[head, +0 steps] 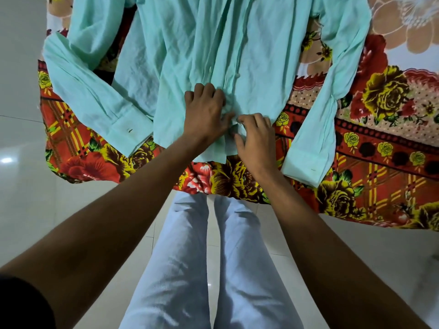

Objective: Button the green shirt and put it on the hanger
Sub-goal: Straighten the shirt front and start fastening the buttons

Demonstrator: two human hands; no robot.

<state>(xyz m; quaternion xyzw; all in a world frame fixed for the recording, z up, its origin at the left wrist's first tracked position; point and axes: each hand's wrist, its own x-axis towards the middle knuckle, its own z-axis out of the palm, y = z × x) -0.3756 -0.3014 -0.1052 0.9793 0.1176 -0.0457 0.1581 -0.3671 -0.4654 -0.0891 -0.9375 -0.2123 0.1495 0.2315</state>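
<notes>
The green shirt [190, 51] lay front-up on a bed [370, 143] draped in a red and yellow floral blanket, its hem toward the person and both sleeves spread out to the sides. The left hand [205, 113] gripped a bunch of fabric at the lower placket, fingers curled into the cloth. The right hand [255, 136] pinched the opposite placket edge, its fingertips [241, 119] bent onto the fold. Both hands met near the hem, apparently at 1 of the lowest buttons; the button itself was hidden.

To do this well, the hole side should probably be held taut while the button is tipped edgewise through the slit, with the 2 hems kept level so the row does not skew.

The cloth looked thin, soft and creased, a pale mint cotton. The cuffs looked stiffer and flatter. No hanger was in view.
</notes>
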